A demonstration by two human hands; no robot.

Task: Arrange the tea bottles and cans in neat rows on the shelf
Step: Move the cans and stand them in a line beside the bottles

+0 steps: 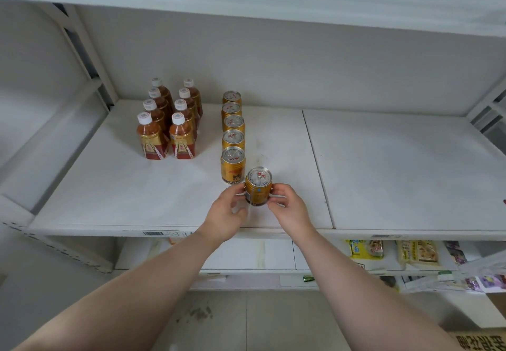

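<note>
- Fingers (238,189) of the left hand (225,215) and of the right hand (290,208) are being curled around a gold can (258,186), which is being gripped between them from both sides, upright, at the front of the white shelf (109,192); whether its base is resting on the board cannot be told.
- Both bare forearms are being extended over the shelf's front edge, where a barcode label (153,233) is being shown.
- Packets of goods (416,253) are being kept on the lower shelf, below and to the right.
- A row of five gold cans (232,131) is being formed just behind and slightly left of the held can, running toward the back wall; the nearest of them (232,165) is standing just beside the held one, and nothing is being seen between them.
- Tea bottles (169,120) with white caps are being kept in two rows of four, well to the left of the cans, with bare board between.
- A seam (315,164) is being seen dividing the shelf board to the right of the cans.
</note>
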